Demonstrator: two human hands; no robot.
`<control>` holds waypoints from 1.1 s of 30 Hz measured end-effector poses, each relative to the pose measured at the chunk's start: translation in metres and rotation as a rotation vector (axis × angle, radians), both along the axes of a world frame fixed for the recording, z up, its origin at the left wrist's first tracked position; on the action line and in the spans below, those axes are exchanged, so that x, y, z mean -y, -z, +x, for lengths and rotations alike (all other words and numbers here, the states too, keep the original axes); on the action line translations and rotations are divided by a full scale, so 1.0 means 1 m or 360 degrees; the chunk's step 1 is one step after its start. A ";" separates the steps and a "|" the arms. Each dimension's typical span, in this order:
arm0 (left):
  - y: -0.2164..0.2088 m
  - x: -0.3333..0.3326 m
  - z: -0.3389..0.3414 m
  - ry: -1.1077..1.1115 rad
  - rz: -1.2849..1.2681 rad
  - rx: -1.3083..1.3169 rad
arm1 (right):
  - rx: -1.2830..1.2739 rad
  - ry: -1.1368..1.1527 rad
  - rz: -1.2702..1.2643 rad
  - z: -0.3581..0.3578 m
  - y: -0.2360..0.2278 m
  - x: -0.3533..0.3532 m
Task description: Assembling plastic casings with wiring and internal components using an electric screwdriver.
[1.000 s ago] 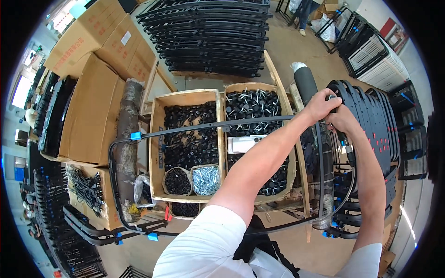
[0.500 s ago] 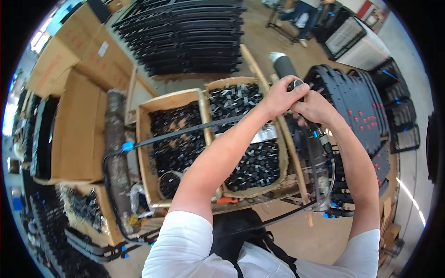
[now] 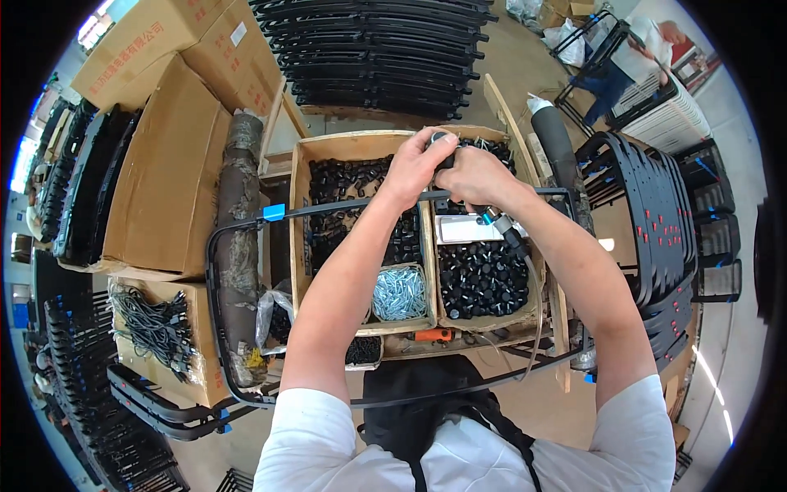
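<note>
Both of my hands are closed on a black air tool (image 3: 443, 150), whose body is mostly hidden by my fingers. My left hand (image 3: 416, 166) wraps round its upper end, thumb on top. Beside it, my right hand (image 3: 482, 175) grips the tool from the right. A fitting with a blue ring (image 3: 490, 216) and a hose (image 3: 537, 283) hang below my right hand. The tool is over the far rail of a black tubular frame (image 3: 352, 204), which has rounded left corners and blue tape (image 3: 273, 213). Whether the tool's tip touches the rail is hidden.
Under the frame, wooden bins hold black caps (image 3: 484, 279) and a small box of silver screws (image 3: 399, 293). Wrapped rolls (image 3: 239, 172) flank the bins. An orange-handled tool (image 3: 433, 335) lies at the front. Cardboard boxes stand left, stacked black frames (image 3: 648, 213) right; a person is far right.
My hands and the air tool have moved left, from beside the right-hand roll to over the frame's far rail. The view has shifted, and the frame appears straighter.
</note>
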State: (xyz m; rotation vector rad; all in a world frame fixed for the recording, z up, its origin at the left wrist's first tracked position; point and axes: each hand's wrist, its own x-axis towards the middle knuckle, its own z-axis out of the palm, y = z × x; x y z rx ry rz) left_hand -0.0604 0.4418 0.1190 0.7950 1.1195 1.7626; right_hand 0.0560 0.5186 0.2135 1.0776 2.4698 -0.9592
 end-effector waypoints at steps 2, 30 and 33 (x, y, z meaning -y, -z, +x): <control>-0.001 -0.002 -0.001 0.0044 0.0006 0.0076 | 0.0016 -0.0018 0.0039 -0.001 0.001 0.000; 0.017 0.017 0.003 0.0041 0.0037 0.0068 | 0.0126 0.0012 0.0109 -0.007 0.025 0.014; 0.020 0.017 0.001 0.0056 0.0047 0.0107 | 0.0191 0.0026 -0.0003 -0.011 0.028 0.012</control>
